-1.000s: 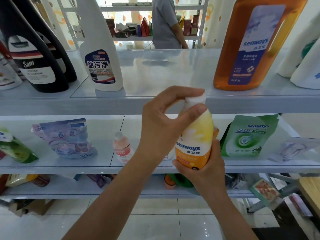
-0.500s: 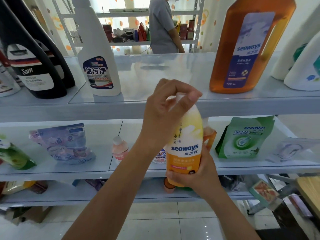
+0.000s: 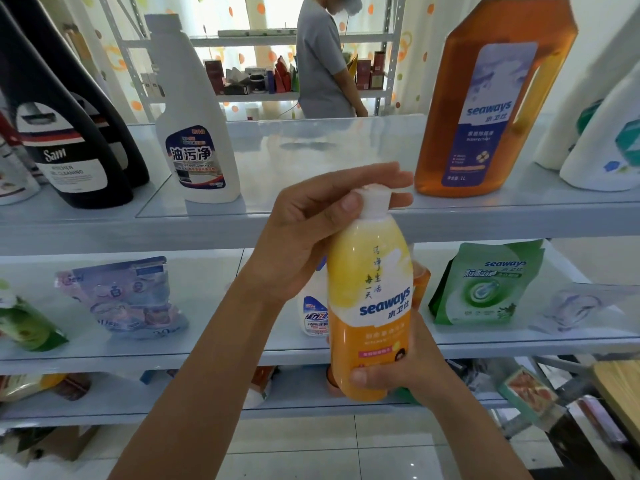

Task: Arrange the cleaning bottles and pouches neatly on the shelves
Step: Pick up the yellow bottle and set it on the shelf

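I am holding the yellow-and-orange plastic bottle [image 3: 370,306] upright in the air, before the front edge of the upper glass-topped shelf [image 3: 311,157]; my right hand [image 3: 408,372] is gripping its base, my left hand [image 3: 311,233] is pinching its white cap [image 3: 375,199]; I am judging it best set label-forward between the white plastic cleaner bottle [image 3: 195,133] and the tall amber bottle [image 3: 485,109].

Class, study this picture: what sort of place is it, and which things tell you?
Probably a shop aisle or mock store. Pale blue metal shelves carry cleaning goods: a tall amber plastic disinfectant bottle, a green detergent pouch. Behind stands a second grey rack of small boxes.
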Demonstrator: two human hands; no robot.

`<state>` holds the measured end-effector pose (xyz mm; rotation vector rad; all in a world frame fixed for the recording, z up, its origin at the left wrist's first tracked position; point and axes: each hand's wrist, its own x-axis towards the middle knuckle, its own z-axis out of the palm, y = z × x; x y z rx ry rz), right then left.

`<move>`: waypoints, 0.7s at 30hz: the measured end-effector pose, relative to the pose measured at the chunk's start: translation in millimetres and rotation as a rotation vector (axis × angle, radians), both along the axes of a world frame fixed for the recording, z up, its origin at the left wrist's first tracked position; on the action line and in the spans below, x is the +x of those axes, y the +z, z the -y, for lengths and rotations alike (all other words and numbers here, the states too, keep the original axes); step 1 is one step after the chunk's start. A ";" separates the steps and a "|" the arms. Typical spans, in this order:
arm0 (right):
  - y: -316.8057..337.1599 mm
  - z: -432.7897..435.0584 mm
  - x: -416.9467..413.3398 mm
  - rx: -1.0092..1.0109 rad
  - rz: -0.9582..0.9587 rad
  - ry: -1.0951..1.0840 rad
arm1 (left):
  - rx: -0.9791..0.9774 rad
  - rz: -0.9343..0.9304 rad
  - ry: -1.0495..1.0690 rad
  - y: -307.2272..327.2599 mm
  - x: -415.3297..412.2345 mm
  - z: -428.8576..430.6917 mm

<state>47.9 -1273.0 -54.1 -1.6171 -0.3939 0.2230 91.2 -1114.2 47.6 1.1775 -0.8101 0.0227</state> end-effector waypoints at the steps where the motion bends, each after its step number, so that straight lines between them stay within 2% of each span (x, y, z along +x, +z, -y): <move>1: 0.4 -0.7 0.2 -0.003 0.018 -0.027 | 0.013 0.009 0.038 0.1 0.3 -1.2; 7: -0.9 -10.1 2.6 -0.134 0.200 -0.334 | 0.030 -0.044 0.484 -0.3 -1.8 3.7; 10: -6.4 -12.4 3.2 -0.185 0.229 -0.400 | 0.061 -0.073 0.662 -1.2 -9.0 14.5; 15: -10.3 -17.1 0.4 -0.212 0.247 -0.450 | 0.145 -0.002 1.029 -1.3 -19.7 30.5; 18: -9.2 -17.8 0.2 -0.188 0.254 -0.459 | 0.212 0.059 1.086 -0.7 -20.6 33.3; 21: -4.8 -15.1 0.5 -0.140 0.242 -0.454 | 0.305 0.101 0.893 1.6 -19.3 26.3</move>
